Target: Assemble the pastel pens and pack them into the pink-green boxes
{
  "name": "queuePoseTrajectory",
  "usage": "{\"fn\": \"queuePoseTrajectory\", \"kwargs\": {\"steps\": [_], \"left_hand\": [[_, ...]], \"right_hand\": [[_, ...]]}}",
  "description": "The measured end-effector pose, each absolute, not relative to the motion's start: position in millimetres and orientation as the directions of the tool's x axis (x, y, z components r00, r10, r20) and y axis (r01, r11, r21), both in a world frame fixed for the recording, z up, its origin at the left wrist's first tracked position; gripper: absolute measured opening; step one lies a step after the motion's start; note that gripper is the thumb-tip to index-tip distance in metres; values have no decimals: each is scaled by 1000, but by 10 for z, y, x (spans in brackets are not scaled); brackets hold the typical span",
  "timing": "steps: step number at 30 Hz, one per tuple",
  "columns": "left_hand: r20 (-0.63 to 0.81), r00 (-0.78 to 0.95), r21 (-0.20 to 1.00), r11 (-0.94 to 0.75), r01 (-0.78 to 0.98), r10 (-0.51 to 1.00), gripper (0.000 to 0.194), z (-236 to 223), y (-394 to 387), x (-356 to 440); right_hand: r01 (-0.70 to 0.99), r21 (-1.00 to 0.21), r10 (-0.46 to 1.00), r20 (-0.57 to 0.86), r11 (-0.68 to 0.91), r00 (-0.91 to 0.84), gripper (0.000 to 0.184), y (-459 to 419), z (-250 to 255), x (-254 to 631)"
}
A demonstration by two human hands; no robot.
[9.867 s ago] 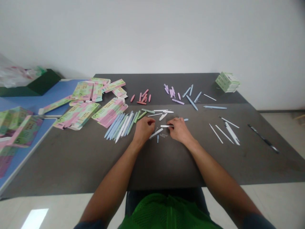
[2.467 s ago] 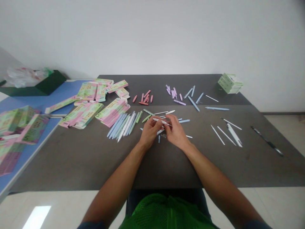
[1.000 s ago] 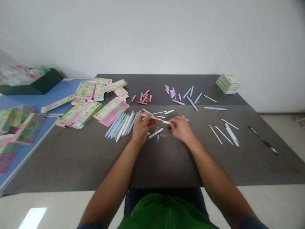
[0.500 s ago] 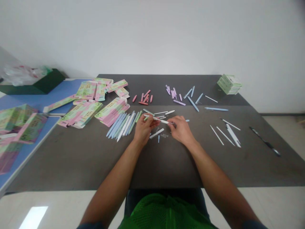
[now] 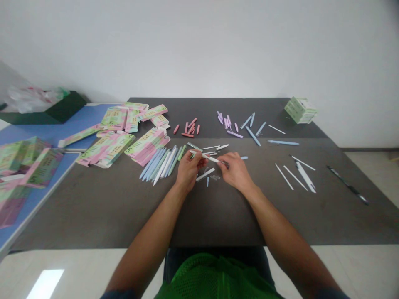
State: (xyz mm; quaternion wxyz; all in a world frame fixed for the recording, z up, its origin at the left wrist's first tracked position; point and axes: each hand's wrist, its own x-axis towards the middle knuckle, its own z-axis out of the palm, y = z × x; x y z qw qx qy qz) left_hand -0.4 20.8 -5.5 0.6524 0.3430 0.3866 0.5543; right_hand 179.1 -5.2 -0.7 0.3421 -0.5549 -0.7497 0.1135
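Both my hands hold one white pen (image 5: 213, 158) over the middle of the dark table. My left hand (image 5: 188, 169) pinches its left part between thumb and fingers. At the other end, my right hand (image 5: 234, 168) has its fingers closed around the pen's dark-looking tip. Below the pen lie a white pen barrel (image 5: 205, 174), small clear pieces (image 5: 215, 177) and a little blue part (image 5: 208, 181). Just behind it are several more white pen parts (image 5: 222, 147). To the left of my left hand, a row of blue, white and green pens (image 5: 162, 162) lies side by side.
Pink-and-green boxes (image 5: 146, 145) lie at the left. Red pen parts (image 5: 190, 128), purple ones (image 5: 228, 121) and blue ones (image 5: 252, 135) lie behind my hands. On the right are white refills (image 5: 295, 177), a black pen (image 5: 347, 185) and a green box (image 5: 301, 110).
My right hand has shifted slightly left along the white pen, its fingers now closer around the tip. The pen tilts a little more. The other things lie as before.
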Motion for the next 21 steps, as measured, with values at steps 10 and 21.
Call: {"fn": "queuePoseTrajectory", "kwargs": {"steps": [10,21], "left_hand": [[-133,96,881,162,-444,986,38,-122,214,1],[-138,102,871,170,-460,985,37,-123,218,-15]], "right_hand": [[750,-546,904,395,373,-162,16,-52,-33,1789],[686,-632,916,378,362,-135,18,-66,-15,1779]]}}
